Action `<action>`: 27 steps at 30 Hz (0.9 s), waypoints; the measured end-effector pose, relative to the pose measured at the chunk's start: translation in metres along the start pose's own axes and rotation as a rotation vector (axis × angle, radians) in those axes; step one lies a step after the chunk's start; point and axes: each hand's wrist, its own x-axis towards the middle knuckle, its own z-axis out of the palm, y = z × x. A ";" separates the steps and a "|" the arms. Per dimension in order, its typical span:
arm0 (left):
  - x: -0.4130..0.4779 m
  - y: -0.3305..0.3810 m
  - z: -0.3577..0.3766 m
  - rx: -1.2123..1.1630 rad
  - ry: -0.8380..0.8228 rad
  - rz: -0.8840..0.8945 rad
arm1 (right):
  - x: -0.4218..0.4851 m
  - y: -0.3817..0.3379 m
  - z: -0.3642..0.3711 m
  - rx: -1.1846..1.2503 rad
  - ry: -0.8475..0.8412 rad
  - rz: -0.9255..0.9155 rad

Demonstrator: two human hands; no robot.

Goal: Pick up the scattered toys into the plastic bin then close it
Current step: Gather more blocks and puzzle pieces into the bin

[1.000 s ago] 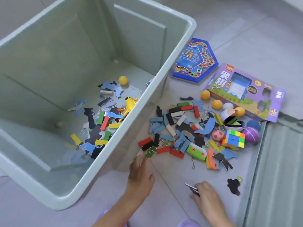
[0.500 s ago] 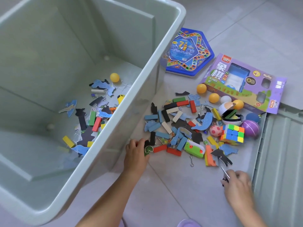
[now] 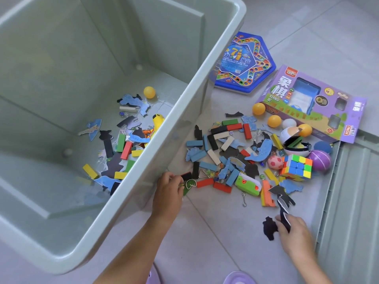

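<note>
Right hand point(image 3: 293, 234) pinches a black puzzle piece point(image 3: 283, 214) — left hand point(image 3: 169, 192) curled, hold unclear.

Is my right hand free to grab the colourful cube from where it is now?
Probably not straight away. The right hand pinches a black puzzle piece, so its fingers are taken. The path to the cube looks open, only flat pieces lying between.

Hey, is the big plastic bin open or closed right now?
Open. The plastic bin has no lid on it; its inside is visible from above, with blocks lying on the bottom.
</note>
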 end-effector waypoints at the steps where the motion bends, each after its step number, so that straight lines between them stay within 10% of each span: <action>1: 0.000 -0.002 0.000 0.020 -0.002 0.032 | -0.003 -0.005 0.000 0.023 -0.002 -0.012; 13: -0.006 -0.001 -0.011 -0.042 0.062 0.064 | -0.006 -0.070 0.009 0.290 -0.045 -0.054; 21: -0.053 0.017 -0.016 -0.943 0.081 -0.805 | -0.025 -0.020 -0.005 0.155 -0.088 0.167; 27: -0.056 0.057 -0.058 -0.994 -0.061 -0.701 | -0.056 -0.080 -0.018 0.441 -0.191 0.119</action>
